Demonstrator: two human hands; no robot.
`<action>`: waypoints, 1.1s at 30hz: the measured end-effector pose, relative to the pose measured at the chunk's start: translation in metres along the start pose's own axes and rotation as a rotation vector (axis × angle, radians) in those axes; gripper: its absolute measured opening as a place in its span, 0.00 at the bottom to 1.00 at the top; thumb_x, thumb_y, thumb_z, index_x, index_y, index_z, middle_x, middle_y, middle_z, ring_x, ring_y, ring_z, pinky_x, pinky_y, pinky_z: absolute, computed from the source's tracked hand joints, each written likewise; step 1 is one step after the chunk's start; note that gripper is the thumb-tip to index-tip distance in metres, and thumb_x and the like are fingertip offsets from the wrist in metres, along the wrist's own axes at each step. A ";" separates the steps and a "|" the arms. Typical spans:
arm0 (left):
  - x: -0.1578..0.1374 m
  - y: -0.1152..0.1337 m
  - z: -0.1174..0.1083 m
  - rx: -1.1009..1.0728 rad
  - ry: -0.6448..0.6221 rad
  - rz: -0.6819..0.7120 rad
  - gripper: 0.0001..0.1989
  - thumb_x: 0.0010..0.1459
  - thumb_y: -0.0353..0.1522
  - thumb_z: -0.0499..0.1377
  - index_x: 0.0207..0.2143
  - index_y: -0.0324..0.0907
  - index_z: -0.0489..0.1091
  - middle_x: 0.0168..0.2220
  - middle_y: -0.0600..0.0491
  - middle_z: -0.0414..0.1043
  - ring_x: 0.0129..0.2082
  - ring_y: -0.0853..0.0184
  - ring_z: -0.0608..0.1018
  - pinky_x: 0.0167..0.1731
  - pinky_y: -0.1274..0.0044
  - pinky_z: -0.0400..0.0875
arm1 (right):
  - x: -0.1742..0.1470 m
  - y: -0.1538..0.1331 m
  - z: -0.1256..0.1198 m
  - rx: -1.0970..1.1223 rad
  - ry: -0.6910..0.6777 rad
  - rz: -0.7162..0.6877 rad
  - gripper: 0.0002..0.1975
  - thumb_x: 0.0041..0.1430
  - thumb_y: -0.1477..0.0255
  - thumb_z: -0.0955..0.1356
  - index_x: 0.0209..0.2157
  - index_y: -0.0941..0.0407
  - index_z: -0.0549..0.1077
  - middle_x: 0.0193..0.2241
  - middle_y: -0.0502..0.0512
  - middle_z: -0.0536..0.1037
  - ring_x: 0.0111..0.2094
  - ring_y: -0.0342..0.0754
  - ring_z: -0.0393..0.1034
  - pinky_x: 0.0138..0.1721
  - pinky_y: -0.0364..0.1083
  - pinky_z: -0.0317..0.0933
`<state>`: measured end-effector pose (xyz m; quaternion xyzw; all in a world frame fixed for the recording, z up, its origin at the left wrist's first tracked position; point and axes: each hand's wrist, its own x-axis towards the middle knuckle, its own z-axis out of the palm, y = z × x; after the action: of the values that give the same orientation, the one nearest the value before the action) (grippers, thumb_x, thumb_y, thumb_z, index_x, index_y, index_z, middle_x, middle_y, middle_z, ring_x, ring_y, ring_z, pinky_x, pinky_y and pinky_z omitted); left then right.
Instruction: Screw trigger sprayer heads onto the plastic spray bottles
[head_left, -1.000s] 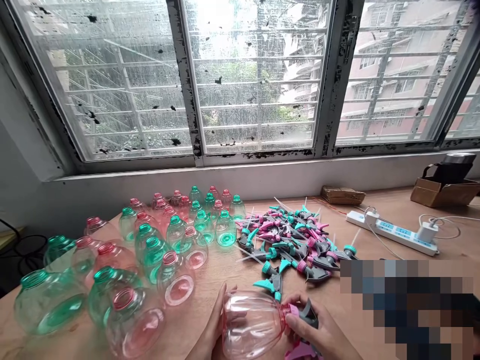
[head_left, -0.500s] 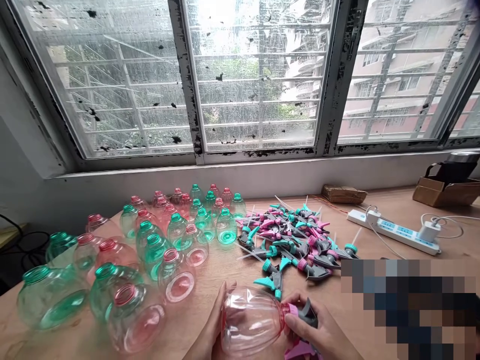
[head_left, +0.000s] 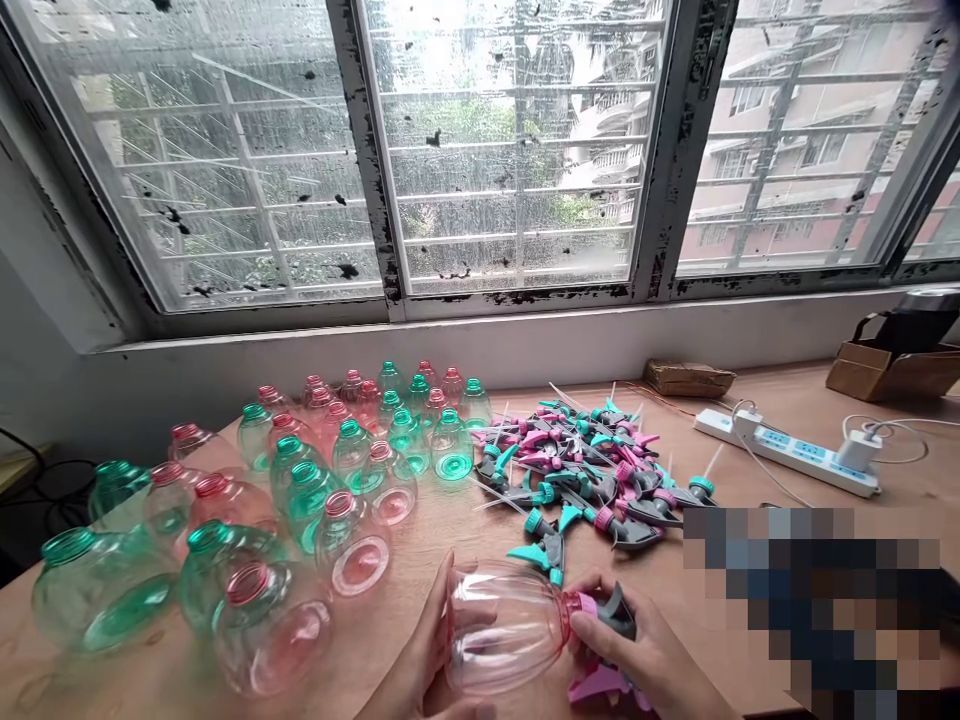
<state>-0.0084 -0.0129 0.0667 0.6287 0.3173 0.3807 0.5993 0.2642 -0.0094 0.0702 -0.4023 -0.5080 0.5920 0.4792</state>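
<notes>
A clear pink plastic bottle (head_left: pixel 506 630) lies on its side just above the table's near edge, its neck pointing right. My left hand (head_left: pixel 416 655) is closed around its base, with the thumb low in front and some fingers behind. At the neck, my right hand (head_left: pixel 649 650) grips the pink collar of a trigger spray head (head_left: pixel 616 612). This head has a grey body and a pink trigger (head_left: pixel 600 685) hanging below. The collar sits against the bottle's mouth; how far it is screwed on cannot be told.
Green and pink open-necked bottles (head_left: pixel 360 560) stand in a crowd at the left. Beyond my hands lies a heap of spray heads (head_left: pixel 577 460) with thin tubes. A power strip (head_left: pixel 787 452) with plugs and cables, a brown package (head_left: pixel 688 379) and a cardboard box (head_left: pixel 892 370) are at the right.
My left thumb has come into view below the bottle's base, and that hand has shifted slightly. The right hand keeps its grip at the collar. The whole view has moved a little.
</notes>
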 end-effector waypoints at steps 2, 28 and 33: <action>-0.002 0.002 0.000 -0.028 -0.010 0.001 0.50 0.57 0.41 0.66 0.69 0.63 0.35 0.73 0.54 0.43 0.66 0.49 0.61 0.65 0.61 0.55 | 0.000 0.001 0.000 -0.023 0.003 -0.009 0.19 0.54 0.56 0.74 0.35 0.57 0.72 0.20 0.49 0.79 0.21 0.44 0.72 0.20 0.40 0.65; 0.002 0.011 0.007 0.023 0.023 0.063 0.46 0.59 0.39 0.65 0.68 0.67 0.37 0.74 0.55 0.39 0.68 0.51 0.61 0.64 0.65 0.56 | -0.002 -0.003 0.000 -0.049 -0.012 -0.009 0.18 0.57 0.55 0.72 0.35 0.57 0.71 0.20 0.49 0.79 0.20 0.44 0.71 0.17 0.40 0.64; 0.001 0.009 0.002 0.002 0.002 0.036 0.52 0.54 0.44 0.67 0.70 0.61 0.36 0.74 0.53 0.35 0.70 0.46 0.54 0.64 0.63 0.56 | 0.000 0.002 -0.001 -0.055 -0.009 -0.006 0.19 0.55 0.55 0.73 0.35 0.57 0.72 0.19 0.49 0.79 0.19 0.44 0.71 0.17 0.41 0.65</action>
<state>-0.0065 -0.0143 0.0754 0.6343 0.3069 0.3919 0.5915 0.2650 -0.0092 0.0684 -0.4115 -0.5274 0.5781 0.4673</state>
